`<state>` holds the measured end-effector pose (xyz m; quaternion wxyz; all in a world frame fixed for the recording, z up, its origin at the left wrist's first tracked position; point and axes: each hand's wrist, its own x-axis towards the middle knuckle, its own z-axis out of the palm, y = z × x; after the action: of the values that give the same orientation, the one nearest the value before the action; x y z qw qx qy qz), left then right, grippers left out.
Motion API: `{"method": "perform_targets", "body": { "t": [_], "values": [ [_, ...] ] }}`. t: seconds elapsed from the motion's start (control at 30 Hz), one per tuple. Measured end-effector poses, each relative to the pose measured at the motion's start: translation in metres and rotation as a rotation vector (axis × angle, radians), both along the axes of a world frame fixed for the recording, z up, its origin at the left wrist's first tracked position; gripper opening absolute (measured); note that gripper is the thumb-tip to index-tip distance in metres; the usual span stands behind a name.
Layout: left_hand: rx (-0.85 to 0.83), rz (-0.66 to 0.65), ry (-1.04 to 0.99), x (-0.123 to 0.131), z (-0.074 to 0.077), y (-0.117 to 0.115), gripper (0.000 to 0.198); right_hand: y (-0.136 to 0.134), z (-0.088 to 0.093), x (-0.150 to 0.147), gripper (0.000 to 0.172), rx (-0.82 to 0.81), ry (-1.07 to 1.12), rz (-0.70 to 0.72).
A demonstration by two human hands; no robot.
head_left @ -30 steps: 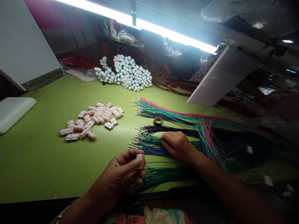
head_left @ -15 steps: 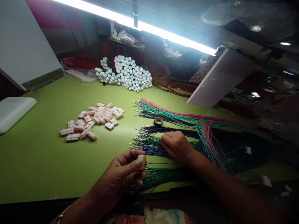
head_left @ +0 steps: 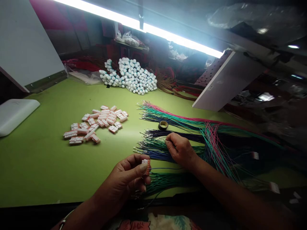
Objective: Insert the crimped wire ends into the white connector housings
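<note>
My left hand (head_left: 130,174) pinches a small white and orange connector housing (head_left: 145,166) between thumb and fingers, above the front of the table. A single blue wire (head_left: 165,168) runs from the housing to the right, passing below my other hand. My right hand (head_left: 179,148) is closed, its fingertips at the bundle of green wires (head_left: 157,143); what they grip is hidden. Just below the green ones lie blue wires (head_left: 155,155), and above them a dark bundle (head_left: 158,133). All have metal terminals at their left ends. More green wires (head_left: 165,182) lie nearest me.
Loose connector housings (head_left: 104,118) are heaped left of the wires. A tape roll (head_left: 163,125) lies between bundles, below pink and teal wires (head_left: 163,111). White connectors (head_left: 139,76) are piled at the back. A white panel (head_left: 213,83) stands right; a white case (head_left: 16,115) lies left.
My right hand has shifted slightly and its fingers have curled a little at the green wires. My left hand keeps the connector housing in nearly the same place. The camera view moved slightly.
</note>
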<state>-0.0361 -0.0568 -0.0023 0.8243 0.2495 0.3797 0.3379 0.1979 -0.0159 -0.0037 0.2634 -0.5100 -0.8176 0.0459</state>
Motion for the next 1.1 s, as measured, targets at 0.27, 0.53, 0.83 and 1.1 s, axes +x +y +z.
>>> {"method": "perform_targets", "body": {
  "t": [0.27,0.53,0.83,1.1],
  "values": [
    [-0.010,0.000,0.001,0.000,0.000,-0.001,0.022,0.014,-0.009,-0.019,0.014,-0.014,0.061,0.078],
    [-0.032,-0.007,-0.008,0.000,0.001,-0.001,0.022,0.009,0.000,-0.036,0.012,-0.110,0.213,0.137],
    [-0.040,-0.043,-0.075,0.000,-0.002,0.001,0.020,-0.033,0.030,-0.029,0.011,-0.492,0.506,0.141],
    [-0.071,-0.048,-0.063,0.001,-0.001,0.000,0.020,-0.049,0.028,-0.034,0.011,-0.547,0.574,0.076]
  ]
}}
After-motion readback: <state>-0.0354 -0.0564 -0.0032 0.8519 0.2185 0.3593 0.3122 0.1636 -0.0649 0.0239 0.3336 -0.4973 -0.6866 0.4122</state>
